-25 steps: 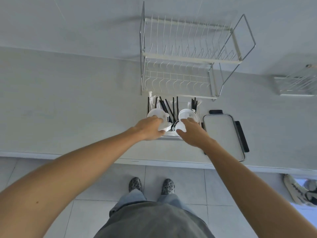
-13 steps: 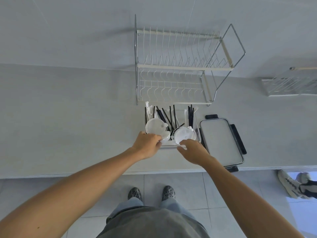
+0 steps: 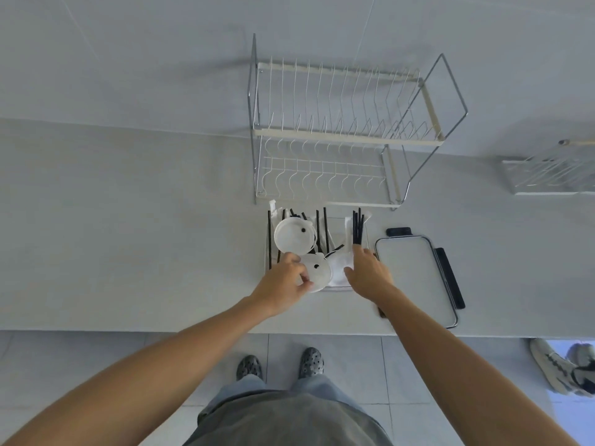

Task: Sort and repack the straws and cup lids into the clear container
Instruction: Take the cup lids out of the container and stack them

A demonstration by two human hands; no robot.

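A clear container (image 3: 335, 288) stands on the counter in front of the dish rack, holding black straws (image 3: 357, 228) and white cup lids. One stack of lids (image 3: 294, 236) lies in its far left part. My left hand (image 3: 283, 284) pinches a white lid (image 3: 318, 273) at the container's near left edge. My right hand (image 3: 367, 272) reaches into the right side with straight fingers, its tips at the lower ends of the bundled straws. A translucent lid (image 3: 338, 267) lies between my hands.
A two-tier wire dish rack (image 3: 338, 136) stands behind the container. The container's flat lid (image 3: 415, 275) with black clips lies to the right. A second wire rack (image 3: 553, 169) is at far right. The counter edge runs near my body; someone's shoes (image 3: 563, 368) are at lower right.
My left hand has drawn a white lid toward the container's near left edge. My right hand moved from the near rim to the right, up to the straw bundle.
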